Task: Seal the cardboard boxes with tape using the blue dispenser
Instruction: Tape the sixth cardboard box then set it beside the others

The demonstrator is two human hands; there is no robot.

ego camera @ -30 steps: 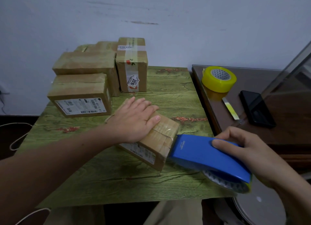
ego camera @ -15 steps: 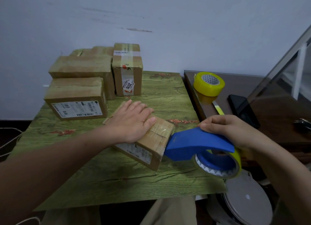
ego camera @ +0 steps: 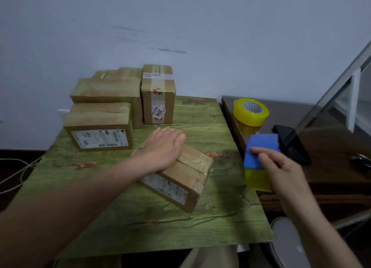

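Observation:
A small cardboard box (ego camera: 186,177) with clear tape over its top seam lies at an angle in the middle of the green table (ego camera: 218,217). My left hand (ego camera: 162,147) rests flat on its far end, fingers straight. To the right, the blue dispenser (ego camera: 261,149) with a yellow tape roll (ego camera: 258,179) stands by the table's right edge, apart from the box. My right hand (ego camera: 281,167) holds it, fingers over its blue top.
Several taped cardboard boxes (ego camera: 100,125) are stacked at the table's back left. On the dark side table (ego camera: 331,179) to the right sit a spare yellow tape roll (ego camera: 251,112) and a black phone (ego camera: 291,143). Cables (ego camera: 18,173) hang at the left.
My right hand pulled the dispenser off the box's end and carried it right and back toward the side table. My left hand stayed on the box.

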